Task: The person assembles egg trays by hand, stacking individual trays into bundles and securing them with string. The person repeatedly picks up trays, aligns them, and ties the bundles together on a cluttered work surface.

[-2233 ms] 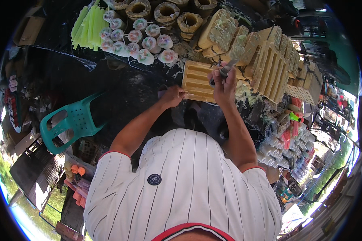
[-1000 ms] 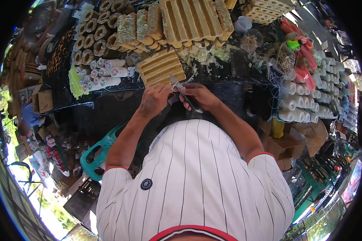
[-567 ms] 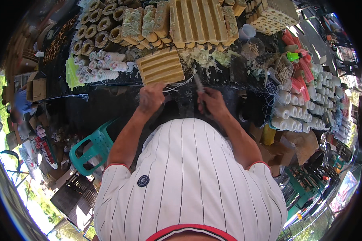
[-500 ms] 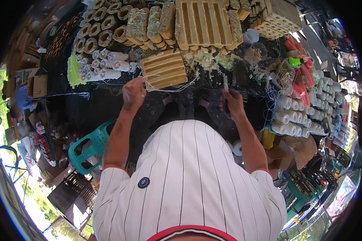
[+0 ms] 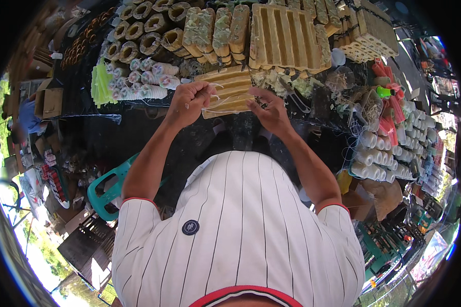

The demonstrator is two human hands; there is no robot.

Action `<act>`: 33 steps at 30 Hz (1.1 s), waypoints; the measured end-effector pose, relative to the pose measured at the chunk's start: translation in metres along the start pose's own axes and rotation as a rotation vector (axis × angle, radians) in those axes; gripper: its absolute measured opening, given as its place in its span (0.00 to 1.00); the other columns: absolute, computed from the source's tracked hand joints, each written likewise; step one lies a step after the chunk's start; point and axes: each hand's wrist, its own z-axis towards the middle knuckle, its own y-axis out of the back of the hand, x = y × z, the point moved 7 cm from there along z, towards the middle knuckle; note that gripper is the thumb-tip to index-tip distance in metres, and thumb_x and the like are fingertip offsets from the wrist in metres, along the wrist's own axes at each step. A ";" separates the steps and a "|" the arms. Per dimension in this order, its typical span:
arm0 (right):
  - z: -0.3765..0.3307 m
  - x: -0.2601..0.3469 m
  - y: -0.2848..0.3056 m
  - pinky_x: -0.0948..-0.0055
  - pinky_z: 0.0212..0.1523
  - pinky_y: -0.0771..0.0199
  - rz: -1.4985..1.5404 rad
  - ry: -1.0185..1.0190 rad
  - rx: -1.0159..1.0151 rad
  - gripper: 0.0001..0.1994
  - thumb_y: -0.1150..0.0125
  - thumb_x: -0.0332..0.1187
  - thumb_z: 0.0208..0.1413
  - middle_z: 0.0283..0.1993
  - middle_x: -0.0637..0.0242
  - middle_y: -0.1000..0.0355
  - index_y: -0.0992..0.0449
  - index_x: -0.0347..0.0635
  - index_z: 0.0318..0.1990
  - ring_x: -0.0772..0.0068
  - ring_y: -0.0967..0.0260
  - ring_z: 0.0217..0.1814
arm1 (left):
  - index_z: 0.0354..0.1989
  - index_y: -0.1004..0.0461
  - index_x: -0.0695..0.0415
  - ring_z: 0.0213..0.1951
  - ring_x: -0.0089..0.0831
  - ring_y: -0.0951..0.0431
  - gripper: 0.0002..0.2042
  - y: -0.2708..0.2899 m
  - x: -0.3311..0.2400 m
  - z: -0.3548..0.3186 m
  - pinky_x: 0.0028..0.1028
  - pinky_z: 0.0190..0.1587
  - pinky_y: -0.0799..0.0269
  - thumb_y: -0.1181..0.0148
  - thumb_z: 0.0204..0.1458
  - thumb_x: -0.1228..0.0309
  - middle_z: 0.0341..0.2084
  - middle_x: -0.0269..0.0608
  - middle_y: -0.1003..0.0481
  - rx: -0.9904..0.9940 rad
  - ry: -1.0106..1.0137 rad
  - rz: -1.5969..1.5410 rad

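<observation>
My left hand (image 5: pixel 190 104) is closed on several lengths of white string (image 5: pixel 234 98), which loop out above a ridged yellow mould (image 5: pixel 234 78). My right hand (image 5: pixel 270 110) is at the other side of that mould, thumb and forefinger closed at the far end of the string. Both hands are raised over the near edge of the table. A long dark hand tool (image 5: pixel 296 97) lies right of the right hand, beside pale wax-like scraps (image 5: pixel 276 81); I cannot tell its exact kind.
A larger grooved mould (image 5: pixel 286 37) stands behind, among upright blocks (image 5: pixel 221 33). Hollow tubes (image 5: pixel 149 43) and string-wound rolls (image 5: pixel 151 91) are stacked at left, near pale green sticks (image 5: pixel 101 84). At right are white spools (image 5: pixel 376 156) and red bundles (image 5: pixel 392 115). A green chair (image 5: pixel 107 192) stands left.
My right hand has let go of the dark tool, which now lies on the table, and has moved left to the string. The left hand has lifted the string and come closer to the right.
</observation>
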 end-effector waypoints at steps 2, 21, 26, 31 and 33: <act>0.010 0.029 -0.043 0.63 0.47 0.24 0.342 0.141 0.013 0.18 0.35 0.42 0.70 0.47 0.60 0.18 0.19 0.33 0.53 0.68 0.23 0.48 | 0.41 0.17 0.64 0.25 0.16 0.30 0.12 0.002 -0.009 0.010 0.23 0.28 0.34 0.43 0.71 0.68 0.20 0.31 0.25 0.045 -0.018 -0.002; -0.086 -0.058 0.110 0.74 0.36 0.28 -0.180 -0.400 -0.534 0.16 0.40 0.39 0.68 0.28 0.65 0.22 0.17 0.33 0.38 0.76 0.28 0.30 | 0.39 0.17 0.58 0.39 0.56 0.15 0.07 0.169 0.103 0.135 0.48 0.42 0.19 0.40 0.57 0.71 0.34 0.55 0.16 -0.346 -0.185 0.859; -0.238 -0.141 0.203 0.55 0.45 0.21 -0.940 -0.862 -0.545 0.15 0.39 0.42 0.65 0.37 0.54 0.17 0.13 0.40 0.42 0.51 0.18 0.42 | 0.41 0.18 0.57 0.44 0.55 0.15 0.07 0.175 0.091 0.174 0.48 0.46 0.19 0.36 0.56 0.69 0.37 0.54 0.16 -0.310 -0.090 0.944; -0.308 -0.141 0.178 0.50 0.59 0.20 -1.019 -1.323 -0.167 0.14 0.36 0.38 0.61 0.58 0.50 0.20 0.15 0.43 0.50 0.47 0.22 0.62 | 0.45 0.19 0.55 0.47 0.53 0.15 0.09 0.204 0.106 0.171 0.46 0.51 0.19 0.36 0.57 0.69 0.42 0.52 0.16 -0.332 -0.039 1.133; -0.339 -0.144 0.175 0.51 0.57 0.19 -1.023 -1.346 -0.157 0.13 0.35 0.37 0.60 0.56 0.49 0.20 0.15 0.43 0.49 0.48 0.21 0.60 | 0.47 0.19 0.54 0.49 0.52 0.16 0.10 0.205 0.105 0.167 0.45 0.53 0.20 0.36 0.58 0.68 0.45 0.51 0.17 -0.287 0.021 1.174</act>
